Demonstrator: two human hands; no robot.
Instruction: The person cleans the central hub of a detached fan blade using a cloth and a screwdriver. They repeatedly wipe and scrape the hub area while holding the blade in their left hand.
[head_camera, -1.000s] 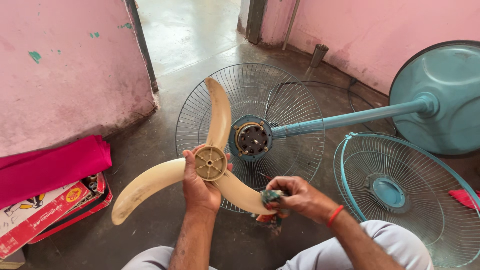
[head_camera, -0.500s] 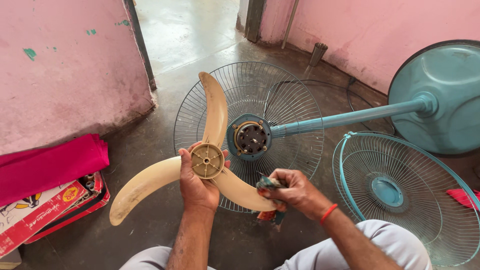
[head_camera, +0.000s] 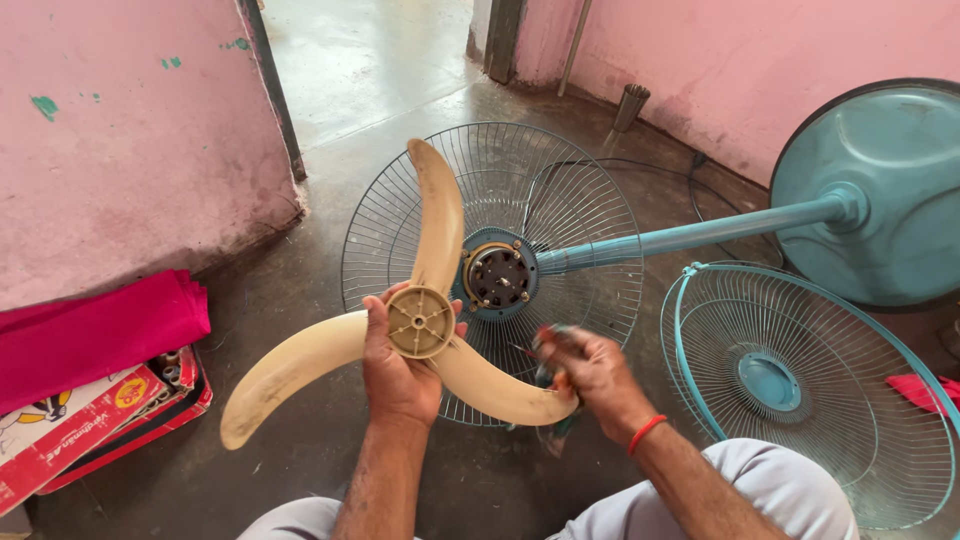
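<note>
My left hand (head_camera: 398, 372) grips the hub of a cream three-bladed fan blade (head_camera: 432, 225), held above the floor with its back side up. My right hand (head_camera: 590, 372), blurred with motion, is closed on a small dark cloth beside the lower right blade. Behind the blade lies a teal pedestal fan on its side: rear wire guard (head_camera: 560, 190), bare motor (head_camera: 497, 277), pole (head_camera: 700, 235) and round base (head_camera: 880, 190).
A detached teal front guard (head_camera: 810, 390) lies on the floor at right, a red scrap (head_camera: 925, 388) on it. At left a pink cloth (head_camera: 95, 335) rests on red boxes (head_camera: 80, 430). Pink walls, a doorway and a cable (head_camera: 690, 185) are behind.
My left hand has kept hold of the blade, which shifted slightly. My right hand has moved up along the lower right blade with the cloth and is now blurred.
</note>
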